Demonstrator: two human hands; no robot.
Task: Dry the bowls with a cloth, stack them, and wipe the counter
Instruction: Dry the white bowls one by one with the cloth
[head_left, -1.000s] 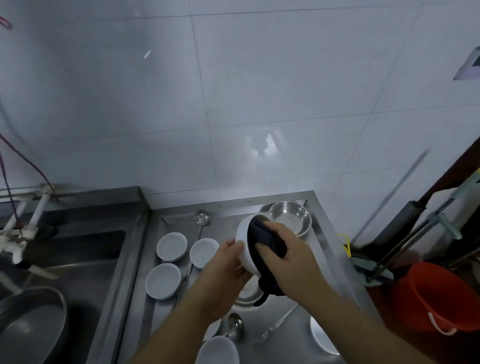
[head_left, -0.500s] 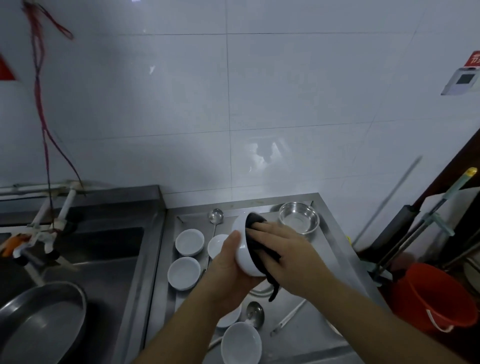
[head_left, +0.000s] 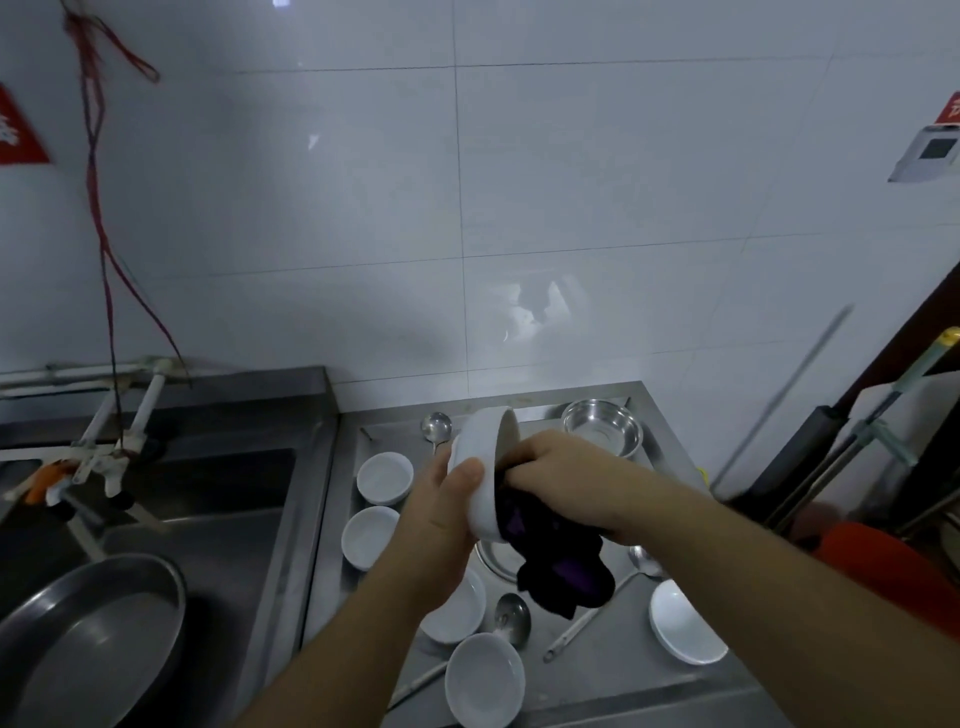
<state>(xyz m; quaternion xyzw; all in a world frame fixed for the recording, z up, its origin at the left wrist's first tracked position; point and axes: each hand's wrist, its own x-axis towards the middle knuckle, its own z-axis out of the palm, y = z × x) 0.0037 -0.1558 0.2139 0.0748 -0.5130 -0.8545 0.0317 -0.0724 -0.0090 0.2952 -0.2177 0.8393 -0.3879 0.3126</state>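
My left hand grips a white bowl from outside, tilted on its side above the steel counter. My right hand holds a dark purple cloth pushed into the bowl's mouth, with the cloth's end hanging down below. Several white bowls stand on the counter: two at the left, one at the front, one partly under my left arm, one at the right. A steel bowl stands at the back right.
A sink with a large steel pan lies to the left, taps above it. Ladles and spoons lie among the bowls. A red bucket and mop handles stand at the right.
The bowl has turned so its mouth faces more to the right. My right hand has pushed the cloth deeper inside, and more cloth hangs below. The view has tilted upward.
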